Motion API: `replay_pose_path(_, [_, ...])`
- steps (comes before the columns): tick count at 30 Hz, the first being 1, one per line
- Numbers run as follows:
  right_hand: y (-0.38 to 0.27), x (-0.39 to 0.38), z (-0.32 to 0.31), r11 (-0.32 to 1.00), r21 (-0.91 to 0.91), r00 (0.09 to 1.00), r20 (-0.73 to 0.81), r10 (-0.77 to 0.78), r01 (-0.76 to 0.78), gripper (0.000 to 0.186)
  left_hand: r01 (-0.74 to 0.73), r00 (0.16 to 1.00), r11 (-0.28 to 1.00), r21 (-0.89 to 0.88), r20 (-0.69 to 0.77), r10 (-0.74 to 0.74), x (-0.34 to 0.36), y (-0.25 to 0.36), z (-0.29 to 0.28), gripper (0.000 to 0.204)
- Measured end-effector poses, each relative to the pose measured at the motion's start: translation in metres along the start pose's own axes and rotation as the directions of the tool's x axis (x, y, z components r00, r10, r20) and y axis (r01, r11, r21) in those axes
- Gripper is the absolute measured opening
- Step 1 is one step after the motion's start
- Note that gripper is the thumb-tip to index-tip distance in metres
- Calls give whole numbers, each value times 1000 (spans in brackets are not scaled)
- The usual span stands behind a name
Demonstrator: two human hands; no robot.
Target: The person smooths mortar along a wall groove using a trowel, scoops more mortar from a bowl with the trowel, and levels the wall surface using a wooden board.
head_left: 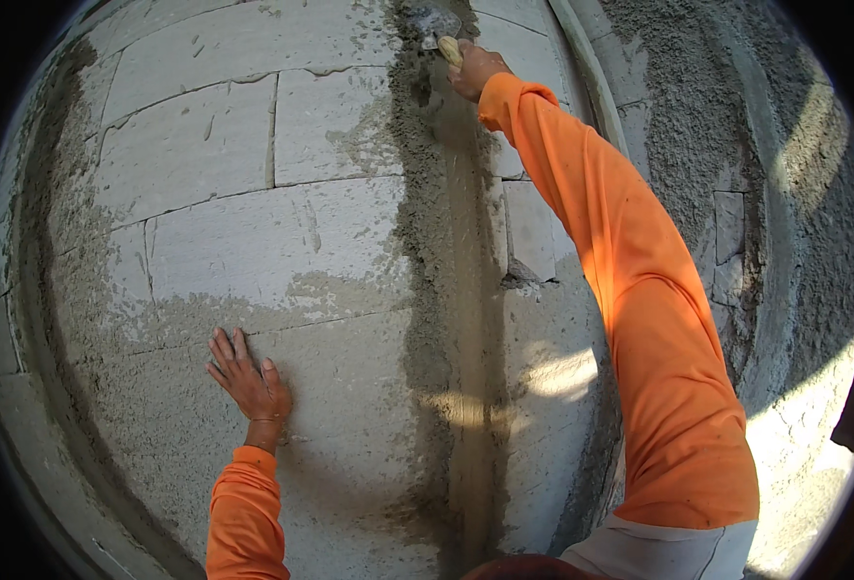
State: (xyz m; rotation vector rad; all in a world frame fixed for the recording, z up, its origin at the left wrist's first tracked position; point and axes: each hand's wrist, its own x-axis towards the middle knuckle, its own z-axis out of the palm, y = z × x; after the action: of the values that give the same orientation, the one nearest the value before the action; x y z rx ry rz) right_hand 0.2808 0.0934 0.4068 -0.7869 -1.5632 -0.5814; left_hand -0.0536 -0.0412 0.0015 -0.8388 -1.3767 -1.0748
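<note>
My right hand [478, 72] reaches far up the block wall [204, 145], closed around the pale handle of a trowel [433, 23]. The trowel's metal blade lies against the top of a vertical strip of wet grey mortar [422, 222]. Along the right side of that strip runs a smoother, flat brownish band [469, 319] down the wall. Lower down on the left, my left hand [253, 384] rests on the wall with its fingers spread and nothing in it. Both arms wear orange sleeves.
Another vertical mortar band [35, 290] curves along the left side. A raised straight edge [591, 72] stands right of the trowel, and rough plaster [678, 106] covers the wall beyond it. Strong sunlight falls on the lower right. A small gap [521, 275] shows between blocks.
</note>
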Motion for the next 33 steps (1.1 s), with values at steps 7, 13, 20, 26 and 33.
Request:
replay_pose_path(7, [48, -26, -34, 997, 68, 999, -29, -34, 36, 55, 30, 998, 999, 33, 56, -31, -1, 1, -1, 59])
replay_pose_path(13, [53, 0, -32, 998, 42, 994, -99, -41, 46, 40, 18, 998, 996, 85, 59, -23, 1, 4, -1, 61])
replay_pose_path(20, [36, -6, -15, 998, 66, 1000, -17, 9, -8, 52, 17, 998, 994, 112, 66, -24, -1, 0, -2, 63])
replay_pose_path(26, [50, 5, -6, 996, -82, 995, -80, -53, 47, 54, 9, 998, 996, 90, 68, -15, -1, 4, 3, 63])
replay_pose_path(33, [36, -43, -11, 992, -9, 987, 103, -121, 123, 54, 1, 998, 995, 97, 63, -7, 0, 4, 1, 63])
